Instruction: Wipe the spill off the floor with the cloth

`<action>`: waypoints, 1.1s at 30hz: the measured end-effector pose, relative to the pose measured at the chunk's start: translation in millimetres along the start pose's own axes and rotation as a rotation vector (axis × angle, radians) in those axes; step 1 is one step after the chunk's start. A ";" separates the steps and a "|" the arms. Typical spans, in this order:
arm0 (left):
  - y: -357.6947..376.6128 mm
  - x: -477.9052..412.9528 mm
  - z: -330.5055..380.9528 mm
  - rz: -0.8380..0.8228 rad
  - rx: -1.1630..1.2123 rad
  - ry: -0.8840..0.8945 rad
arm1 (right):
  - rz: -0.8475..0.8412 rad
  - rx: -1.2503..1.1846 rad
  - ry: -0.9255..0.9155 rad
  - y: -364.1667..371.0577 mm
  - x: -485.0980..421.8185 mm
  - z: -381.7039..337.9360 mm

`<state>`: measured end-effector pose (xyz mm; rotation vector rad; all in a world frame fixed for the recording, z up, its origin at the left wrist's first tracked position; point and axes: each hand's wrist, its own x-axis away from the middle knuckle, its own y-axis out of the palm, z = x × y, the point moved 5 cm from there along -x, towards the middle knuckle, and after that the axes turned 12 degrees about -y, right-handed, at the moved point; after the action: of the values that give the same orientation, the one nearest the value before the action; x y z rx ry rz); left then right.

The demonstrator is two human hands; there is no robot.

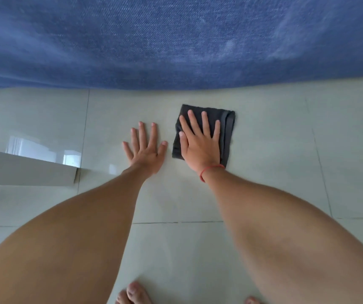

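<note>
A folded dark grey cloth (227, 132) lies flat on the pale tiled floor (274, 150), just in front of a blue rug. My right hand (200, 143) presses down on the cloth with its fingers spread, covering most of it. A red string is tied around that wrist. My left hand (146, 150) rests flat on the bare tile just left of the cloth, fingers apart, holding nothing. I cannot make out any spill on the glossy tiles.
A blue denim-like rug (176, 40) fills the far side of the view, its edge just beyond the cloth. A light grey ledge or board (27, 170) juts in from the left. My bare toes (132, 292) show at the bottom edge.
</note>
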<state>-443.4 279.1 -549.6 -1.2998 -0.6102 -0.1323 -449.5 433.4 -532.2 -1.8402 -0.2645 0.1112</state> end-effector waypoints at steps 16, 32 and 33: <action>0.1 -2.8 -0.3 -0.015 0.025 -0.003 | 0.075 -0.033 0.570 -35.4 32.2 115.3; -21.9 9.8 -30.3 0.087 0.148 0.047 | -0.051 0.079 -0.159 -4.1 78.6 13.4; -25.6 9.1 -44.9 0.129 0.164 0.003 | -0.047 0.093 -0.156 -8.9 84.3 25.9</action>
<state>-431.0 232.4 -529.2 -1.1764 -0.5214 0.0216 -374.4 480.0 -525.9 -1.7338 -0.4051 0.2312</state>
